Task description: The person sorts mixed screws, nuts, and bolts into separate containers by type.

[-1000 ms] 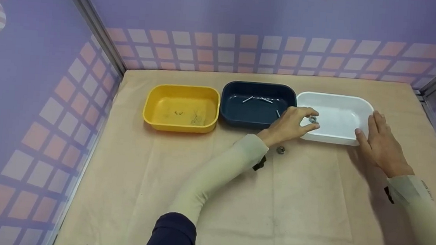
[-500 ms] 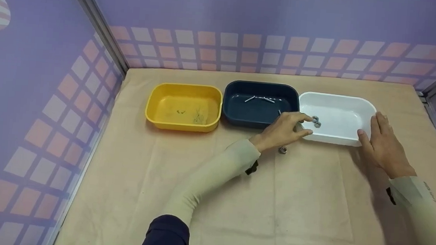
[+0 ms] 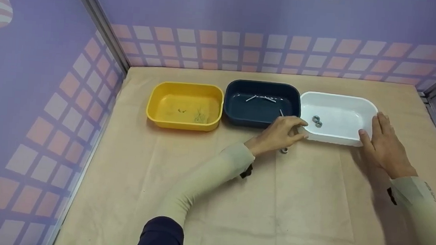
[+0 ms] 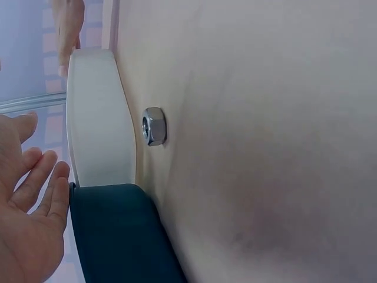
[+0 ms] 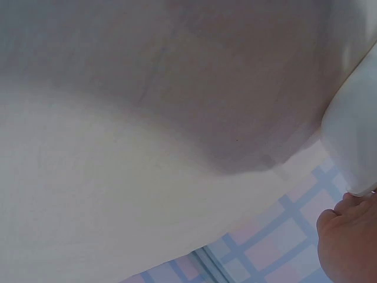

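My left hand (image 3: 275,135) hovers by the near left corner of the white tray (image 3: 342,118), its fingers loosely bent and nothing between them. Two metal hex nuts (image 3: 316,119) lie side by side inside that tray, towards its left end. Against the tray's right end rests my right hand (image 3: 388,149), fingers straight along the outside wall and the thumb at the near corner. One more hex nut (image 4: 154,126) lies on the cloth in front of the trays; in the head view the left hand partly covers it.
Left of the white tray stands a dark blue tray (image 3: 251,119) holding several thin light rods (image 3: 251,98). A yellow tray (image 3: 180,126) with small dark bits in it is further left. Patterned panels (image 3: 226,14) enclose the cloth-covered table (image 3: 234,209).
The left hand has let go of a hex nut, which now lies beside another in the white tray, and has drawn back to the left. The right hand stays at the tray's end.
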Motion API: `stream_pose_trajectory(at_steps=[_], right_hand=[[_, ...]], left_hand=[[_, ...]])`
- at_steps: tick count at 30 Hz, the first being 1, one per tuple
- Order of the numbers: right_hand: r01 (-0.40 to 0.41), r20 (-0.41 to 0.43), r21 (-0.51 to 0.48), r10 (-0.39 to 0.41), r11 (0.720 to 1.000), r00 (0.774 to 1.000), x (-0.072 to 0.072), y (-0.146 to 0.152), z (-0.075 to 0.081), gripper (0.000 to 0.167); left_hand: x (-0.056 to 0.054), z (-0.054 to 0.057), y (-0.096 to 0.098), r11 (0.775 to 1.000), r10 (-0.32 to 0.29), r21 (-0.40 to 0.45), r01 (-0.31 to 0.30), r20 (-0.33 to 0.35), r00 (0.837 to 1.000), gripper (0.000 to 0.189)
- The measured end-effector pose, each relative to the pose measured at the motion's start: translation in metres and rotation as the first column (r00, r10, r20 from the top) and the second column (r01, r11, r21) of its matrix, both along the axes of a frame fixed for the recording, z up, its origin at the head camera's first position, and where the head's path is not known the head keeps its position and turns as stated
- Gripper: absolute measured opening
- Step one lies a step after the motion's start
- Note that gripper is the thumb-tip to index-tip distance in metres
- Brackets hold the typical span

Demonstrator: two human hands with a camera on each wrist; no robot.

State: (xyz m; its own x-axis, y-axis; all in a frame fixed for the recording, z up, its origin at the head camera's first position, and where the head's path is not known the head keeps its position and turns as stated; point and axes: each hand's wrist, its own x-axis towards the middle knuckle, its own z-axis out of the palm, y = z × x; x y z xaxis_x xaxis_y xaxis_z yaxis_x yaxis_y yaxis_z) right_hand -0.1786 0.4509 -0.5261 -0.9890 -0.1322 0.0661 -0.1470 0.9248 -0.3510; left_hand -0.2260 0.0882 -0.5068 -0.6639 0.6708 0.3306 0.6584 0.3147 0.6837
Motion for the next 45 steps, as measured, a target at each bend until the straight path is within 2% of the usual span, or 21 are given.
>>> stream_pose_trajectory(at_steps=[5, 8, 13, 21, 32, 38, 45], right_hand=[[-0.001, -0.007, -0.007, 0.001, 1.0, 1.0, 0.0, 0.0, 0.0, 0.084], [0.001, -0.002, -0.005, -0.001, 1.0, 1.0, 0.0, 0.0, 0.0, 0.084], [0.009, 0.019, 0.002, -0.009, 1.0, 1.0, -0.001, 0.0, 0.001, 0.085], [0.011, 0.01, -0.006, -0.011, 1.0, 1.0, 0.0, 0.001, 0.0, 0.084], [0.004, 0.023, -0.013, -0.003, 1.0, 1.0, -0.001, 0.001, -0.001, 0.085], [-0.002, 0.031, -0.021, 0.002, 1.0, 1.0, -0.001, 0.001, -0.001, 0.085], [0.0, 0.023, -0.022, 0.001, 1.0, 1.0, -0.001, 0.001, -0.001, 0.084]], left_hand=[[0.004, -0.003, -0.006, 1.0, 0.016, -0.013, -0.016, 0.005, 1.0, 0.034], [0.007, -0.006, -0.01, 1.0, 0.005, -0.005, -0.005, 0.002, 1.0, 0.033], [0.011, -0.013, -0.016, 1.0, -0.021, 0.011, 0.021, 0.035, 0.999, 0.035], [0.014, -0.022, -0.027, 0.999, -0.02, -0.036, 0.023, 0.078, 0.997, 0.037], [0.019, -0.034, -0.038, 0.983, 0.007, -0.184, 0.013, 0.109, 0.994, 0.038], [0.02, -0.038, -0.038, 0.967, 0.041, -0.254, -0.021, 0.075, 0.996, 0.036], [0.018, -0.039, -0.036, 0.952, 0.044, -0.305, -0.027, 0.051, 0.998, 0.032]])
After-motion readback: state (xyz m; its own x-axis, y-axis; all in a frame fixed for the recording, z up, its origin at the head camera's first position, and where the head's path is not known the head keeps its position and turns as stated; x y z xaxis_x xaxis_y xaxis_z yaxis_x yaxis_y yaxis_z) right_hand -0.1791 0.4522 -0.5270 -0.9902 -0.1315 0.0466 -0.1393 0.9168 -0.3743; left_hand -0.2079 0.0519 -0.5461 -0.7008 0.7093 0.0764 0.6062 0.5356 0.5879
